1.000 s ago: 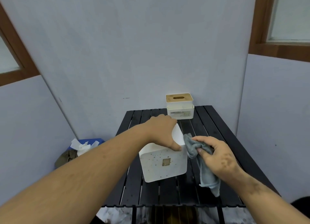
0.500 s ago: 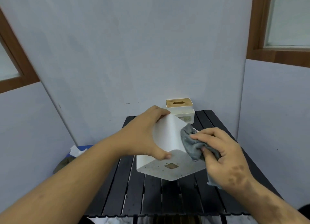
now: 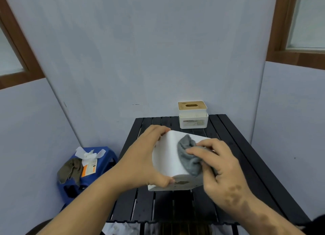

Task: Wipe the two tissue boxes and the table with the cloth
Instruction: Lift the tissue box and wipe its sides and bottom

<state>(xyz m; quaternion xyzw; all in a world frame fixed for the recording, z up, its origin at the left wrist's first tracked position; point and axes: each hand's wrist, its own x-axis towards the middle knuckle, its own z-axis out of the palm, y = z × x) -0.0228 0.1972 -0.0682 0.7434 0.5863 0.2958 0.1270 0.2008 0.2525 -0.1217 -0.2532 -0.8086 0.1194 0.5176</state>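
My left hand (image 3: 142,161) grips a white tissue box (image 3: 168,158), lifted and tipped above the black slatted table (image 3: 246,166), its speckled underside facing me. My right hand (image 3: 219,166) holds a bunched grey cloth (image 3: 188,157) and presses it against the box's broad white side. A second tissue box (image 3: 193,114), white with a wooden slotted lid, stands upright at the table's far edge against the wall.
A blue stool (image 3: 88,166) stands left of the table, carrying crumpled white tissues, an orange-and-white packet and a dark olive rag. Grey walls close in behind and on both sides of the table. Something pale shows under the table's near edge.
The box has been lifted off the table and tipped further, its white side now turned up. My right hand moved the cloth from the box's right edge onto that side.
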